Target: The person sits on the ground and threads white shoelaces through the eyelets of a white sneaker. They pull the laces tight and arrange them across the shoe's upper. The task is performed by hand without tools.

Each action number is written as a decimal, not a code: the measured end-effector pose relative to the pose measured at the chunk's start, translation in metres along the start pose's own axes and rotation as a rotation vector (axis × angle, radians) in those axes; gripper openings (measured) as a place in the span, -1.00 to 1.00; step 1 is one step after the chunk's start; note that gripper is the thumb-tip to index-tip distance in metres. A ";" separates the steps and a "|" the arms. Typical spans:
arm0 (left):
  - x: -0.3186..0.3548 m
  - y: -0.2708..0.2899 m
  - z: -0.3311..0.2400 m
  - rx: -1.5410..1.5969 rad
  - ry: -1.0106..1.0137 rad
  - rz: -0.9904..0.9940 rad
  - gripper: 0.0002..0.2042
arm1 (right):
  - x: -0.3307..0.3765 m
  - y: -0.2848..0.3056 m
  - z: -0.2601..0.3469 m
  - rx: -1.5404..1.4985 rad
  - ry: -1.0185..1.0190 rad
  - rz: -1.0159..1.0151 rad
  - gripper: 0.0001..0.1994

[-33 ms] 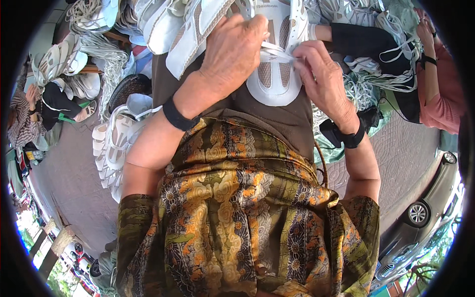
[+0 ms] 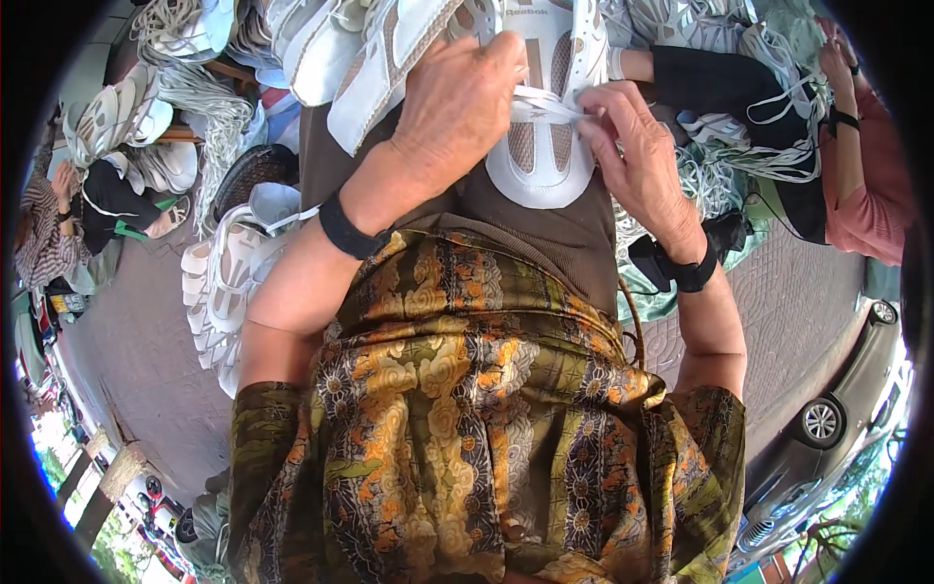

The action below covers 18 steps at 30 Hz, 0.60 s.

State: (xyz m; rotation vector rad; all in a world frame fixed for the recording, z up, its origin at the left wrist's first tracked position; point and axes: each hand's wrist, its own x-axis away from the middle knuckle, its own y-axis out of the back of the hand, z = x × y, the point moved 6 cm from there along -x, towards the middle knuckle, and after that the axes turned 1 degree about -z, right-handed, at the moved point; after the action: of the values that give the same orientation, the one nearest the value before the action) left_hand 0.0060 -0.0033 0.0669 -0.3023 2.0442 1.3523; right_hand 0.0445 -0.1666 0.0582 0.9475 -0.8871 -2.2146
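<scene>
A flat white and beige shoe upper [image 2: 541, 181] lies across my lap, its rounded toe toward me. A white shoelace [image 2: 545, 105] runs over it between my hands. My left hand [image 2: 462, 94] is closed on the lace at the upper's left edge, with the fingertips partly turned away. My right hand [image 2: 628, 131] pinches the lace at the right edge, thumb and fingers pressed together. More white shoe uppers [image 2: 365, 102] rest stacked on my thigh, beside and under my left hand.
Bundled white laces [image 2: 209, 117] and a stack of shoe uppers [image 2: 229, 282] stand to my left. At right, more laces [image 2: 705, 185] lie on green sheeting. A person in a pink top [image 2: 871, 185] sits far right, another person [image 2: 58, 229] far left. A car [image 2: 827, 419] is parked at lower right.
My left hand has shifted very slightly, and the lace between my hands lies a little differently. Otherwise the scene stays the same.
</scene>
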 end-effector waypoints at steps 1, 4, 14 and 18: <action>0.003 -0.004 0.010 0.177 0.178 0.099 -0.92 | 0.003 -0.003 -0.003 -0.014 -0.031 0.023 -0.84; 0.017 -0.015 0.032 0.735 0.586 0.347 -0.85 | 0.006 -0.008 -0.003 0.005 -0.037 0.077 -0.85; 0.015 -0.038 0.035 0.766 0.529 0.114 -0.92 | -0.001 0.008 0.013 -0.029 -0.002 0.020 -0.89; 0.013 -0.037 0.031 0.708 0.482 0.043 -0.90 | -0.005 -0.004 0.003 0.306 0.169 0.014 -0.84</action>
State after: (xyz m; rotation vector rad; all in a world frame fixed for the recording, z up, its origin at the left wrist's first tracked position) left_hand 0.0275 0.0103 0.0238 -0.2773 2.7863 0.5234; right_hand 0.0438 -0.1594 0.0585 1.2443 -1.1683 -1.9853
